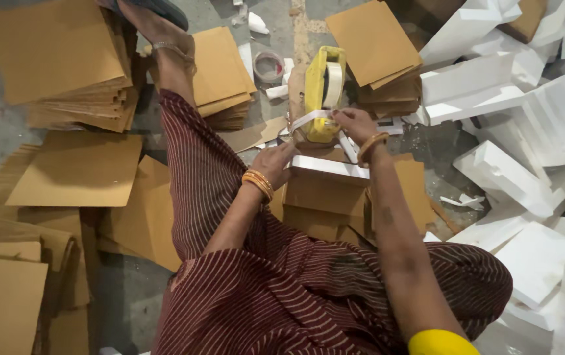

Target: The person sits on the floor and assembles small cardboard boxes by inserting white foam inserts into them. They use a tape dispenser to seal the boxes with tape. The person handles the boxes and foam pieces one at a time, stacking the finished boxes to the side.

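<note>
While cardboard stacks point(59, 59) and foam pieces point(532, 125) crowd round, right hand point(355, 123) grips tape dispenser point(322, 92)

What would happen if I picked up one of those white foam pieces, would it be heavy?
Probably not. The white foam pieces look like moulded packing foam, so likely light for their size and stiff. Thin edges and scattered crumbs suggest they snap easily. Piled loosely, neighbours may slide when one is lifted.
</note>
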